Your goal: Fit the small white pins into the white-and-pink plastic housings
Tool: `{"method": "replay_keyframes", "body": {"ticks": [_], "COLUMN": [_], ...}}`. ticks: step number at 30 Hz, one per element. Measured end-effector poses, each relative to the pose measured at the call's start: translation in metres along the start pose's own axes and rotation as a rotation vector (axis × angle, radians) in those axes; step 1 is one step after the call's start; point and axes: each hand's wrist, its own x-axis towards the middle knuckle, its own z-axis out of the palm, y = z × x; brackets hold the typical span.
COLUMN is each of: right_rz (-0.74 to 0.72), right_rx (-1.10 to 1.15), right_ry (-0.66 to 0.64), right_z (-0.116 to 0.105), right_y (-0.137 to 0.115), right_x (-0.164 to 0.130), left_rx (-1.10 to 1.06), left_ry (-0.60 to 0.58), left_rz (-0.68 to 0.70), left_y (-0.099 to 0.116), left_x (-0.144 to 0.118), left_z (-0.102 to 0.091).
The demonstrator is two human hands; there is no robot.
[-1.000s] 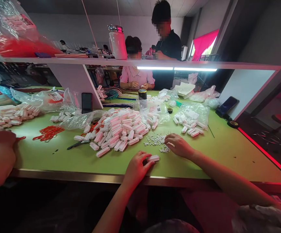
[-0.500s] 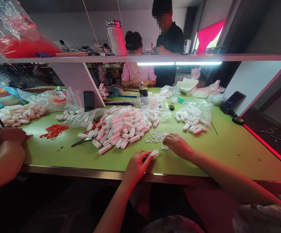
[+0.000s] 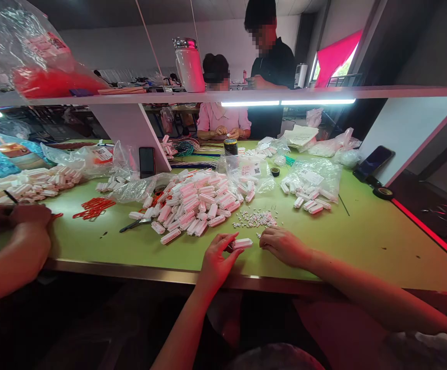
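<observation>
My left hand (image 3: 217, 259) grips a small white plastic block (image 3: 242, 243) between thumb and fingers, just above the table's front part. To its right is my right hand (image 3: 283, 246), its fingers curled and pressed together, pointing at the block. Anything between those fingertips is hidden or too small to name. Tiny white pieces (image 3: 260, 218) lie scattered just beyond my right hand. A big heap of similar white blocks (image 3: 196, 200) is piled beyond my left hand and to its left.
Black-handled pliers (image 3: 136, 224) and orange clips (image 3: 94, 206) lie left of the heap. Plastic bags (image 3: 319, 174) with blocks stand behind. A phone (image 3: 146, 162) leans on the shelf support. A co-worker's arm (image 3: 22, 252) is at the left; two people are across the table.
My right hand has drawn back from the tiny pieces toward the table's front edge. The block in my left hand has turned to lie more level. The view has shifted slightly.
</observation>
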Motion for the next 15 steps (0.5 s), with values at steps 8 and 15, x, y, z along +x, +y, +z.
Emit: {"method": "replay_keyframes", "body": {"ticks": [8,15], "right_rz": [0.050,0.063], "right_rx": [0.045,0.048], "right_ry": [-0.007,-0.024], "right_z": [-0.0028,-0.0019], "right_y": [0.0024,0.0060], "right_x": [-0.0007,-0.0009], "left_rx": [0.024,0.001], "left_ry": [0.015,-0.015], "left_rz": [0.005,0.067], "left_y": [-0.0035,-0.0025], "left_x": [-0.0017,-0.0017], "left_z": [-0.0004,-0.0004]}}
